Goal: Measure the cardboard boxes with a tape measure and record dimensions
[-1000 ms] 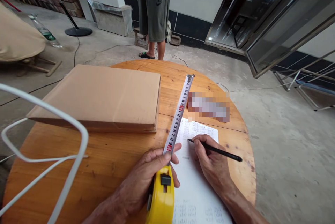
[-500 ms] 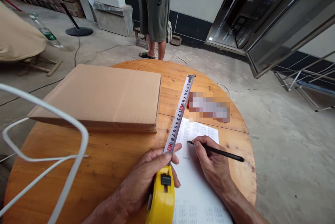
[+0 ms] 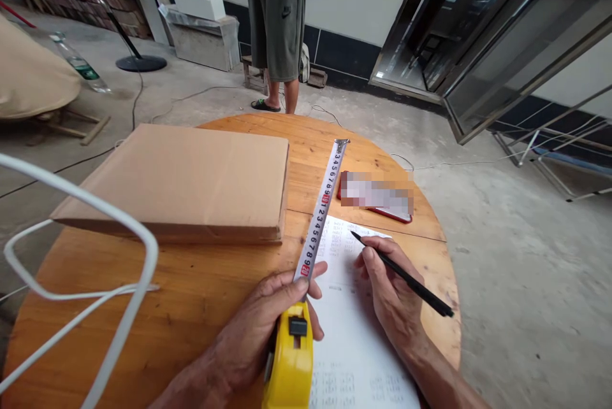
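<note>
My left hand (image 3: 275,307) is closed around a yellow tape measure (image 3: 289,358), its thumb pressing on the extended blade (image 3: 318,215). That blade reaches forward past the 20 mark, with its metal end hook over the table. In my right hand (image 3: 394,288) a black pen (image 3: 411,280) is pinched, its tip pointing at the upper part of a sheet of paper (image 3: 339,313). Rows of handwriting cover the sheet's top and bottom. Whether the tip touches the paper I cannot tell. A flat cardboard box (image 3: 191,179) lies left of the blade.
Everything rests on a round wooden table (image 3: 191,288). A red-edged object (image 3: 392,213), partly pixelated, lies beyond the paper. White bent tubing (image 3: 148,256) crosses the left foreground. A person (image 3: 282,33) stands behind the table. A bottle (image 3: 83,68) lies on the floor.
The pen tip has moved up the sheet and slightly right, and my right hand has shifted with it. My left hand keeps its hold on the tape measure. The view has shifted slightly.
</note>
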A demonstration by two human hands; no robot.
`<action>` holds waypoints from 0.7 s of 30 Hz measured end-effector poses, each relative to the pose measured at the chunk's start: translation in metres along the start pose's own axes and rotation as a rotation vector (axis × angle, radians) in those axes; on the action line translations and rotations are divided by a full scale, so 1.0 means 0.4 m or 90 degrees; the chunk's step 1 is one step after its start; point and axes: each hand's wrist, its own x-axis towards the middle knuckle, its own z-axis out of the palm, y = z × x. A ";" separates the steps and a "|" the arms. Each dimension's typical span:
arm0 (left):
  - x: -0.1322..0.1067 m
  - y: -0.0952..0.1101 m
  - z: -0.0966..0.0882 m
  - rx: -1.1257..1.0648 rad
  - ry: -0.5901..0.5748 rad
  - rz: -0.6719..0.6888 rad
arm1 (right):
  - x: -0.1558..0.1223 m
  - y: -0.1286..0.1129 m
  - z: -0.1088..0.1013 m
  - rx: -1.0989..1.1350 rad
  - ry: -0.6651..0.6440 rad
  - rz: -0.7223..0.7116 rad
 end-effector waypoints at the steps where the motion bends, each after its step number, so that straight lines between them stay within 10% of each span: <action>1: 0.000 -0.001 0.000 0.000 0.000 0.002 | 0.001 -0.001 -0.001 -0.007 -0.001 -0.011; 14: -0.020 0.008 -0.011 -0.009 -0.020 0.077 | 0.014 0.019 0.007 -0.107 -0.047 -0.174; 21: -0.013 -0.006 -0.020 -0.006 -0.025 0.133 | 0.021 -0.029 -0.023 -0.460 -0.281 -0.312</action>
